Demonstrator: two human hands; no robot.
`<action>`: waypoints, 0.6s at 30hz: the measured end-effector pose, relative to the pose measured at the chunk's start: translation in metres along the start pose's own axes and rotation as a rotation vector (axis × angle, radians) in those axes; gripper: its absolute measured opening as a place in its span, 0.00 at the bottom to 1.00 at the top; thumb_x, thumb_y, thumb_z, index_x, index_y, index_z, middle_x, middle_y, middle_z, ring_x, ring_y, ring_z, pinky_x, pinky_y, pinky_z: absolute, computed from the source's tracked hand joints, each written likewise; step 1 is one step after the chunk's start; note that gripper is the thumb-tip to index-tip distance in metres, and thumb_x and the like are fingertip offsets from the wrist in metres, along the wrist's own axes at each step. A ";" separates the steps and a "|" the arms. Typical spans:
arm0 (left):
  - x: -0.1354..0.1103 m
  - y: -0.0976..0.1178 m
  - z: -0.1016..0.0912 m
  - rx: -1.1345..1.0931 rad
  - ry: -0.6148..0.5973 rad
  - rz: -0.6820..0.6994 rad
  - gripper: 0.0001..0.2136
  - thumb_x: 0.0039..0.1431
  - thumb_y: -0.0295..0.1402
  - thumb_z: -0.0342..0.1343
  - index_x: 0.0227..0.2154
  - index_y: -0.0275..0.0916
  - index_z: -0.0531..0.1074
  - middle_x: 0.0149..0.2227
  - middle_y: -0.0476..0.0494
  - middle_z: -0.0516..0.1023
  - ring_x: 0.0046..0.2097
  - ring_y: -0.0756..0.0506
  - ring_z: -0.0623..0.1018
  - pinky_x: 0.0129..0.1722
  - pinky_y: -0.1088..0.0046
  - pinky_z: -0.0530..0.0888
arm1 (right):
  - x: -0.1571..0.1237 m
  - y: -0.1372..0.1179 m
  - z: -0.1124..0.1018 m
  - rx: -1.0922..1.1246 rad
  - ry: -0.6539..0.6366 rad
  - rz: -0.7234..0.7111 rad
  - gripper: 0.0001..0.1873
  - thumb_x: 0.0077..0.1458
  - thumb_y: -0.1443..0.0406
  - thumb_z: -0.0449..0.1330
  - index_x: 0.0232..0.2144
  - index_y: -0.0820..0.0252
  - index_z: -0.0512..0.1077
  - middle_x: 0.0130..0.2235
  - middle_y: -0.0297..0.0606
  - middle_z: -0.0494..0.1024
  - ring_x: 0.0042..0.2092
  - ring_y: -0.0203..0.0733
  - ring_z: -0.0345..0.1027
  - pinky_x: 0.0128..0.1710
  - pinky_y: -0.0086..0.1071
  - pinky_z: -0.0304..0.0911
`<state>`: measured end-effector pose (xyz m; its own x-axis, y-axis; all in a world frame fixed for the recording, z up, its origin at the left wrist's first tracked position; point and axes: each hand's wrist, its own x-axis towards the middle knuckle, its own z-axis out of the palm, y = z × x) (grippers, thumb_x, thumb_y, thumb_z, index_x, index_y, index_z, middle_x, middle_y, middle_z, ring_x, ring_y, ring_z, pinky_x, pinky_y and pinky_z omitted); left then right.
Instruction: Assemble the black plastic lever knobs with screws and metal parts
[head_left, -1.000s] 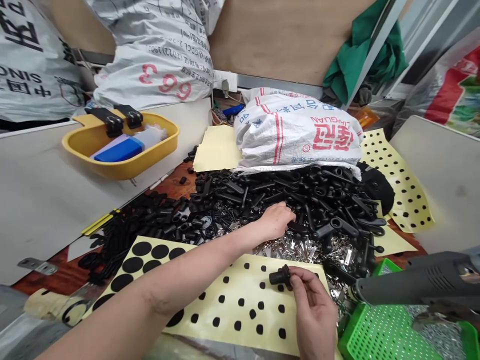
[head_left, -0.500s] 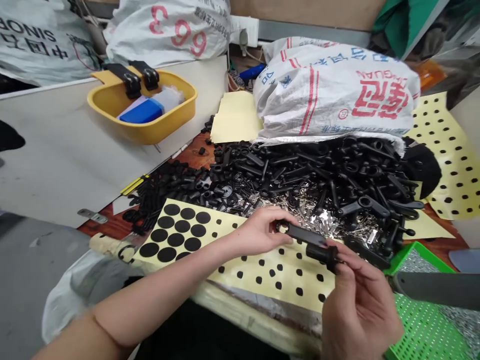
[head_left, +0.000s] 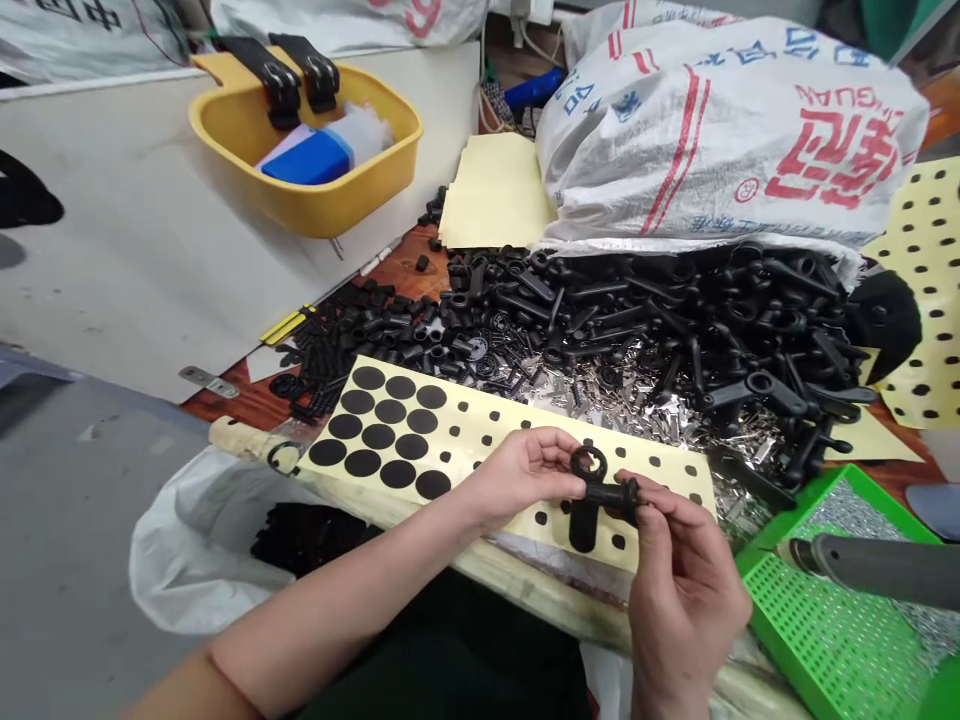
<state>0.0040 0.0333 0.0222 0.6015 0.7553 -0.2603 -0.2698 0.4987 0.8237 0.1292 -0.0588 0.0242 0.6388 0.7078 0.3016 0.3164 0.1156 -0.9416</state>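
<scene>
Over the yellow sheet, my left hand is closed on a black plastic crank arm, pinching it near its ring end. The arm's rounded end points down toward the sheet. My right hand pinches the flanged end of a black cylindrical knob. That knob lies crosswise in front of the arm, its far tip by my left thumb. Whether knob and arm are joined, I cannot tell. Large black discs and small black dots cover the sheet.
Behind the sheet lie a heap of black crank arms and small metal clips. To the right, a green perforated basket sits beneath a grey tool. A yellow bin hangs on the panel; a white sack stands behind.
The crank arm has turned from lying sideways to pointing downward, the knob now crossing it. My right hand has moved left, closer to my left hand. The view has shifted lower.
</scene>
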 end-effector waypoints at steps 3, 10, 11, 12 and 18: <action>-0.006 -0.009 0.004 -0.101 -0.007 -0.016 0.16 0.47 0.34 0.65 0.35 0.36 0.65 0.31 0.46 0.76 0.31 0.49 0.78 0.31 0.75 0.74 | 0.000 0.001 0.001 -0.033 0.004 -0.024 0.05 0.54 0.65 0.61 0.33 0.62 0.74 0.37 0.42 0.80 0.40 0.42 0.76 0.40 0.35 0.72; -0.009 -0.023 0.017 0.033 0.089 -0.005 0.15 0.53 0.31 0.58 0.42 0.37 0.61 0.24 0.53 0.72 0.20 0.50 0.74 0.20 0.75 0.73 | 0.004 0.008 0.009 -0.086 0.051 -0.165 0.05 0.54 0.68 0.61 0.35 0.62 0.74 0.38 0.42 0.80 0.41 0.42 0.76 0.42 0.37 0.72; -0.009 -0.024 0.019 0.055 0.111 -0.010 0.15 0.53 0.30 0.57 0.43 0.37 0.62 0.24 0.54 0.71 0.19 0.51 0.74 0.19 0.75 0.73 | 0.004 0.009 0.010 -0.091 0.042 -0.187 0.05 0.54 0.69 0.61 0.35 0.61 0.74 0.38 0.42 0.80 0.41 0.42 0.76 0.42 0.36 0.71; -0.009 -0.026 0.020 0.069 0.131 -0.011 0.16 0.53 0.29 0.56 0.45 0.37 0.63 0.24 0.54 0.70 0.19 0.51 0.74 0.19 0.75 0.73 | 0.004 0.010 0.011 -0.103 0.033 -0.202 0.05 0.54 0.69 0.61 0.35 0.61 0.74 0.38 0.42 0.80 0.41 0.41 0.76 0.42 0.36 0.71; -0.009 -0.035 0.024 0.138 0.150 0.048 0.19 0.55 0.26 0.54 0.50 0.37 0.63 0.26 0.52 0.71 0.22 0.53 0.72 0.23 0.78 0.72 | 0.001 0.017 0.016 -0.206 0.036 -0.223 0.05 0.53 0.69 0.61 0.35 0.62 0.74 0.39 0.42 0.80 0.40 0.41 0.76 0.41 0.35 0.72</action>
<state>0.0258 -0.0009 0.0074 0.4693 0.8367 -0.2823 -0.1842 0.4054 0.8954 0.1244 -0.0449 0.0058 0.5607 0.6555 0.5059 0.5847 0.1191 -0.8024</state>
